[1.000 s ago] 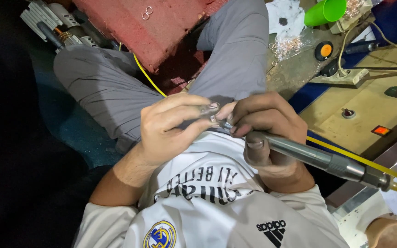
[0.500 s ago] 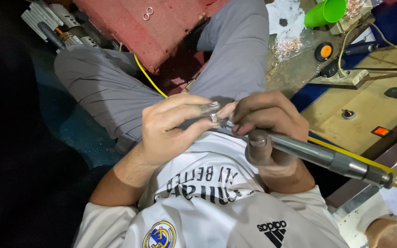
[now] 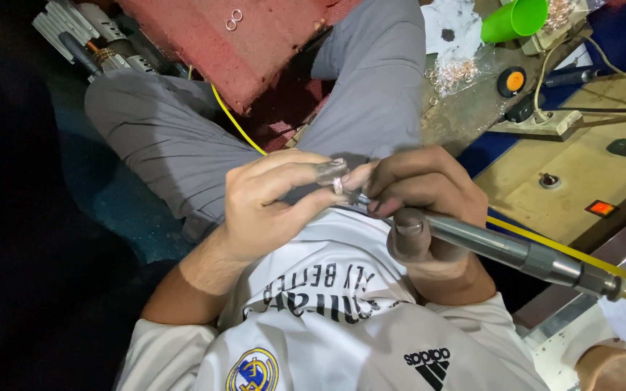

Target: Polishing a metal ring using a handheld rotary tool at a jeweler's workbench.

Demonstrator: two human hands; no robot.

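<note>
The left hand's point(image 3: 273, 206) grip was pinched together on a small ring point(image 3: 338, 185); the right hand point(image 3: 418, 195) was clamped around a metal rotary handpiece point(image 3: 501, 246), its tip touching the ring.

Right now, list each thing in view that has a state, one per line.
left hand: pinching a small ring at its fingertips
right hand: wrapped around the metal handpiece, tip at the ring
green cup: lying on its side
red switch light: lit
two rings on the red block: lying flat, untouched

Green cup point(image 3: 514, 19), red mat point(image 3: 255, 43), yellow hose point(image 3: 237, 123)
</note>
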